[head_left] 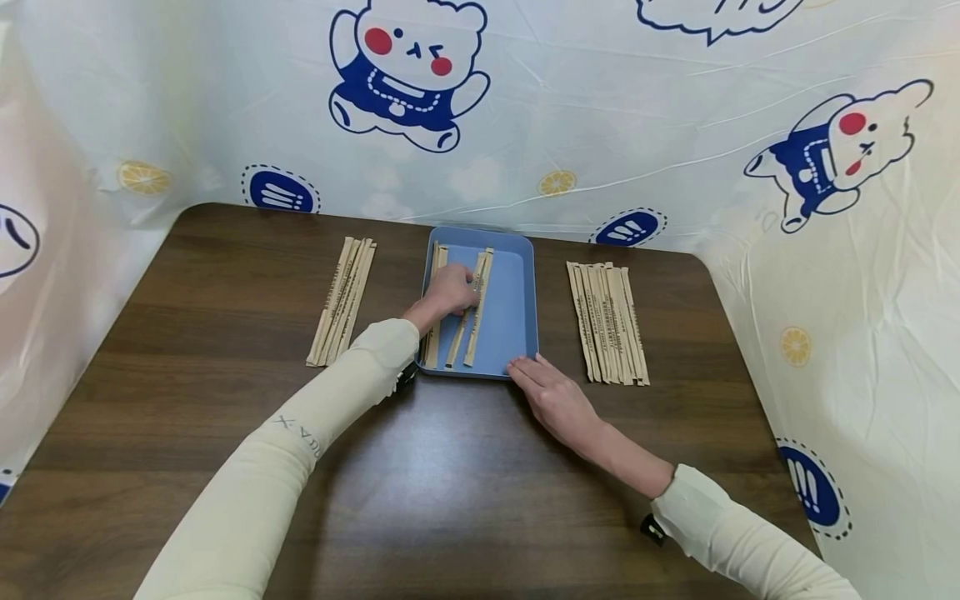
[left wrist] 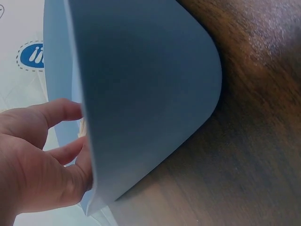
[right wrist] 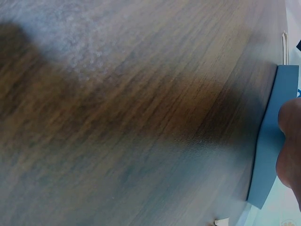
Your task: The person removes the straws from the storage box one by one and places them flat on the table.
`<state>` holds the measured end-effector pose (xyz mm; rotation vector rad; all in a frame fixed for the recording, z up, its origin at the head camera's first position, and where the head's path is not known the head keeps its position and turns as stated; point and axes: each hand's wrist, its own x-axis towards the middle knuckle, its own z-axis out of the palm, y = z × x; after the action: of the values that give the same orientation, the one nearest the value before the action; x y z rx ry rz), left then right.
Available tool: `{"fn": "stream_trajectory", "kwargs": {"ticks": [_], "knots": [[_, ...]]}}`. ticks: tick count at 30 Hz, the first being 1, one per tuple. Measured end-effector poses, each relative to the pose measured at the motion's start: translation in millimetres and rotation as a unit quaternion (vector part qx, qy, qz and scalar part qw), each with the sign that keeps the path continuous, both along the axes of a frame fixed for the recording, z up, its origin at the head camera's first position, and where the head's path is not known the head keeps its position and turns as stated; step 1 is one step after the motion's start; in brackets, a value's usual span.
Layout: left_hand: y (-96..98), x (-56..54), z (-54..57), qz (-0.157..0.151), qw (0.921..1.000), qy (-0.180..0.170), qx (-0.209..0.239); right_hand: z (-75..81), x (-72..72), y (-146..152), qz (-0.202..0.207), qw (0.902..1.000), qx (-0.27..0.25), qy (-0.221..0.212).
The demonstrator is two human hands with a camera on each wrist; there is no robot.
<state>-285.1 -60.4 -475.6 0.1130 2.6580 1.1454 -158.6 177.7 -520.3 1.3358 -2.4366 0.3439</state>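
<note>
A blue rectangular tray (head_left: 510, 325) holds several slim paper-wrapped sticks with printed sleeves. My left hand (head_left: 452, 289) reaches over the tray's left side and pinches a paper-wrapped stick (head_left: 480, 317) among those near the middle. In the left wrist view, the tray's wall (left wrist: 146, 103) hides part of the left hand (left wrist: 42, 160), and only a sliver of the sticks shows between its fingers. More sticks (head_left: 435, 346) lie along the tray's left wall. My right hand (head_left: 558, 400) rests its extended fingers on the tray's near right corner.
A bundle of similar wrapped sticks (head_left: 341, 304) lies left of the tray on the brown wooden table (head_left: 450, 500). Another, wider bundle (head_left: 609, 325) lies to its right. A printed cloth (head_left: 540, 108) hangs behind the table and along its sides.
</note>
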Motion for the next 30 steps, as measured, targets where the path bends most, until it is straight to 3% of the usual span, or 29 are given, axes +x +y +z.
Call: {"fn": "stream_trajectory", "kwargs": {"ticks": [9, 18, 23, 30], "knots": [[-1.0, -3.8, -1.3, -0.008, 0.9998, -0.016, -0.011, -1.1, -0.9, -1.5, 0.007, 0.9999, -0.007, 0.01], [-8.8, 0.1, 5.5, -0.007, 0.9978, -0.05, 0.045, 1.0, -1.0, -2.1, 0.009, 0.9999, -0.008, 0.008], [-15.2, 2.0, 16.5, 0.007, 0.9895, -0.095, 0.108, 0.8, -0.8, -1.1, 0.006, 0.9999, -0.009, 0.004], [-30.1, 2.5, 29.0, 0.032, 0.976, -0.141, 0.162, -1.2, -0.5, -0.5, 0.01, 0.9997, -0.019, 0.006]]}}
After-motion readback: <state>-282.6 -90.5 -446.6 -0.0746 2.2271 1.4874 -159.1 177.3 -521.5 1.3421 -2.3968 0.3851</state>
